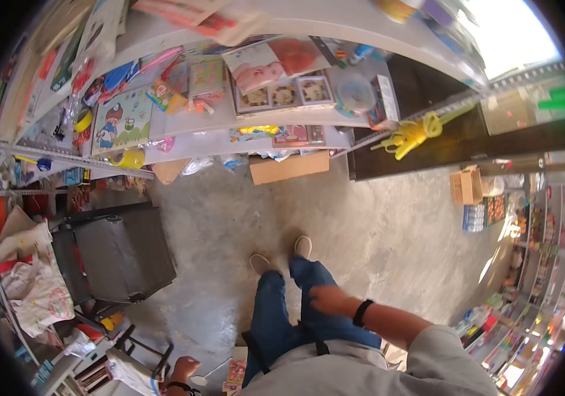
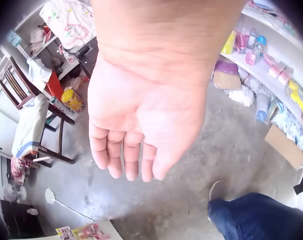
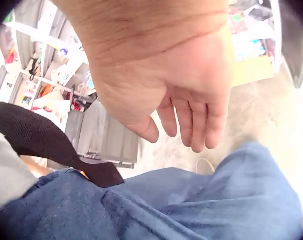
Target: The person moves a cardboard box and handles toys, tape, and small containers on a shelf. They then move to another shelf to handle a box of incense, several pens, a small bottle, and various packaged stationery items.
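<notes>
A dark wooden chair (image 2: 15,84) with a slatted back stands upright on the grey floor (image 2: 151,205), a pale, blue-striped cloth (image 2: 30,122) draped over its seat. Near it, a white object (image 2: 50,196) with a rounded head and long, thin stem lies on the floor, the stem reaching towards a partly visible, pink-patterned item (image 2: 91,231).

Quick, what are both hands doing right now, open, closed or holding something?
Left hand: open, fingers relaxed, holding nothing.
Right hand: open, fingers hanging loosely, holding nothing.
</notes>
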